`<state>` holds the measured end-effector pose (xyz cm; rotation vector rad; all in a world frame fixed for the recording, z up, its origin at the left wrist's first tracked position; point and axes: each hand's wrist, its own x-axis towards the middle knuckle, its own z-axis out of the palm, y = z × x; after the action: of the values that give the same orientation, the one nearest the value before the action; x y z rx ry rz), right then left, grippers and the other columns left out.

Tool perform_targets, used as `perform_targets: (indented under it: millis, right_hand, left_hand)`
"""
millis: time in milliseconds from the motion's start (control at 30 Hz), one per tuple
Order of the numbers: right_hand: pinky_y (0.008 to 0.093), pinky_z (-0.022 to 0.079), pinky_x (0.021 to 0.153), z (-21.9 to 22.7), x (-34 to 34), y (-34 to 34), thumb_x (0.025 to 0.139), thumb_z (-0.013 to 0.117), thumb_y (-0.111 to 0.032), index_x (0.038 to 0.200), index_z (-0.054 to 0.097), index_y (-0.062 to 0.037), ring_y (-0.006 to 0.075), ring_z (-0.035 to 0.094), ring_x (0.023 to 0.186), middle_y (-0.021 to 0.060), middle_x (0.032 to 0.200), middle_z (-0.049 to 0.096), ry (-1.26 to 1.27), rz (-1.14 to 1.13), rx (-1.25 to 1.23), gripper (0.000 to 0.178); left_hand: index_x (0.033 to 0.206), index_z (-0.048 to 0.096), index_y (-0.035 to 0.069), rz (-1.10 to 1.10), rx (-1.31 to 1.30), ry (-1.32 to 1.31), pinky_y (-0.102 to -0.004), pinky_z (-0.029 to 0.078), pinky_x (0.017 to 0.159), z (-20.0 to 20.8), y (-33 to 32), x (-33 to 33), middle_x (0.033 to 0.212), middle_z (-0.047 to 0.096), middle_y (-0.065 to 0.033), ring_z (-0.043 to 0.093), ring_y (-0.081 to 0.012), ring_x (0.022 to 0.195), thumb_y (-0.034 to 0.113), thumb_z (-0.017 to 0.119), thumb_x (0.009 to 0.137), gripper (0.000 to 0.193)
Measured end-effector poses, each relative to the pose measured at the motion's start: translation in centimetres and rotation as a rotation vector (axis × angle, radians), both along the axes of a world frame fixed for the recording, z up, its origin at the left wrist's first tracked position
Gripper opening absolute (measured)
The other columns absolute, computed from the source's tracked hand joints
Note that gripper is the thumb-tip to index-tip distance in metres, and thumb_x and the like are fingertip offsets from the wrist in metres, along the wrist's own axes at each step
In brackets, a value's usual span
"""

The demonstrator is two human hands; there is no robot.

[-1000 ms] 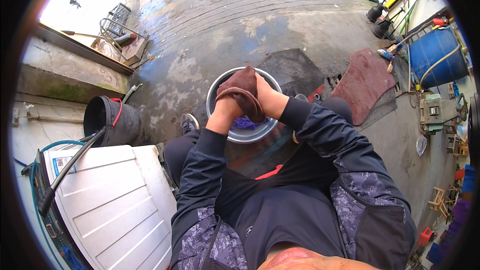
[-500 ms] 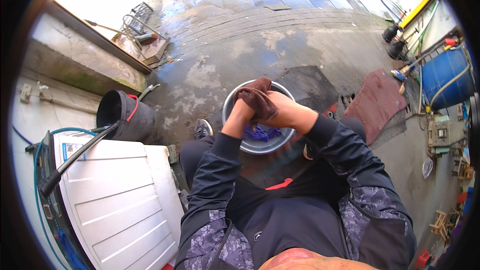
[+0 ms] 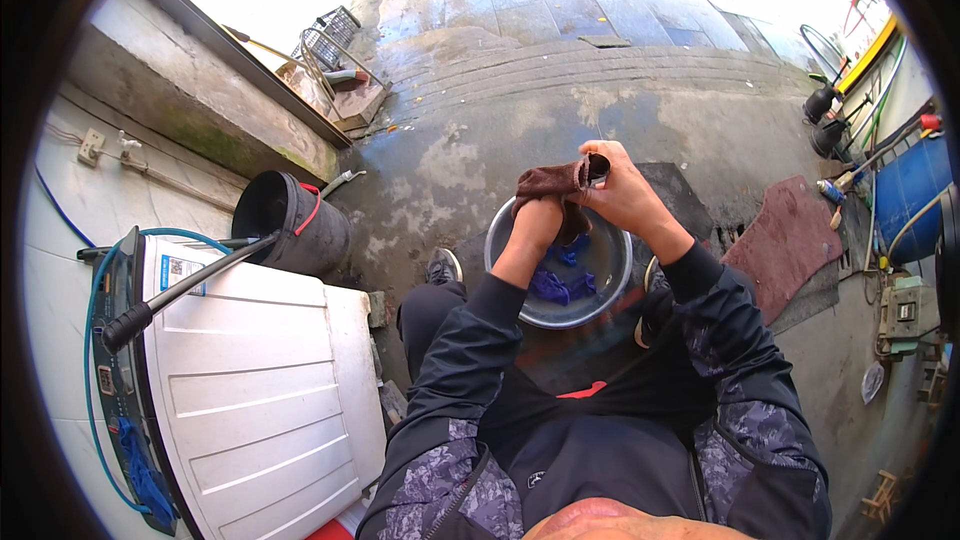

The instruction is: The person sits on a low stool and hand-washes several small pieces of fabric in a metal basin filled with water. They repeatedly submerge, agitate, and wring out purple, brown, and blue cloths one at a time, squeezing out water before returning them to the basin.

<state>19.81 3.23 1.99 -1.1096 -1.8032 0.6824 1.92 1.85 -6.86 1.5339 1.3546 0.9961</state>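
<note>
Pinching the right end of the brown cloth (image 3: 550, 181), the right hand (image 3: 627, 197) curls its fingers round a dark, round mouth there, perhaps to hold that end in shape; whether this mouth belongs to the cloth or to something inside cannot be told. The left hand (image 3: 541, 217) is partly covered by the cloth, its fingers hidden, so whether they are spread or pressed together is unclear; it seems to support the cloth from within or beneath. The cloth is above the far part of the metal basin (image 3: 490, 255), which stands between the feet, probably so that both hands reach over it comfortably. Blue-purple pieces (image 3: 562, 287) lie inside, well contained by its wall. Farther left, a black bucket (image 3: 328, 232) stands beyond the white ridged lid (image 3: 260, 360), and a black pole (image 3: 200, 288) reaches toward its mouth, apparently leaning there. On the right, a reddish-brown mat (image 3: 790, 245) lies flat on the floor.
</note>
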Motion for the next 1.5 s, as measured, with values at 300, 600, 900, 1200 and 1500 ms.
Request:
perform_targets:
  millis: [300,600,900,1200,1500]
  right_hand:
    - [0.0269,0.057,0.090,-0.8,-1.0,-0.2,0.111,0.064,-0.009,0.128,0.073,-0.0021,0.0082,0.067,0.099,-0.0007,0.112,0.075,0.669,0.336,-0.485,0.020]
    - [0.0273,0.055,0.092,0.2,-2.3,-1.0,0.105,0.057,-0.001,0.122,0.076,-0.0030,0.0098,0.067,0.102,0.0020,0.110,0.075,0.806,0.238,-0.558,0.025]
    - [0.0312,0.054,0.095,1.1,-1.8,-1.4,0.094,0.054,-0.001,0.116,0.071,0.0001,0.0162,0.067,0.103,0.0057,0.111,0.071,1.001,0.311,-0.605,0.028]
    - [0.0414,0.048,0.075,-2.2,-4.3,-1.4,0.090,0.085,-0.021,0.083,0.064,-0.0027,0.0350,0.060,0.081,0.0153,0.082,0.061,-0.070,0.040,0.207,0.029]
    - [0.0439,0.051,0.084,-3.9,-5.5,-0.9,0.087,0.081,-0.009,0.078,0.066,-0.0026,0.0342,0.062,0.093,0.0121,0.087,0.068,0.041,0.028,0.206,0.018]
  left_hand:
    - [0.122,0.071,0.007,0.151,-0.424,-0.837,-0.0331,0.055,0.067,3.3,-1.8,1.8,0.096,0.072,-0.0053,0.070,-0.0181,0.084,0.025,0.056,0.108,0.028]
    - [0.149,0.058,0.012,0.085,-0.784,-1.117,-0.0600,0.052,0.109,3.9,-2.8,1.9,0.145,0.065,-0.0171,0.063,-0.0385,0.133,0.052,0.047,0.108,0.058]
    - [0.136,0.064,0.004,0.283,-0.737,-1.357,-0.0477,0.056,0.107,1.8,-1.2,1.4,0.133,0.070,-0.0166,0.068,-0.0347,0.120,0.043,0.037,0.107,0.055]
    - [0.106,0.063,0.015,0.247,-0.692,-1.431,-0.0372,0.055,0.067,-0.3,-0.4,3.4,0.096,0.065,-0.0021,0.061,-0.0188,0.075,0.046,0.042,0.115,0.039]
    - [0.127,0.066,0.014,0.162,-0.633,-1.427,-0.0424,0.057,0.100,1.6,-2.1,2.2,0.126,0.069,-0.0073,0.067,-0.0208,0.111,0.053,0.048,0.112,0.045]
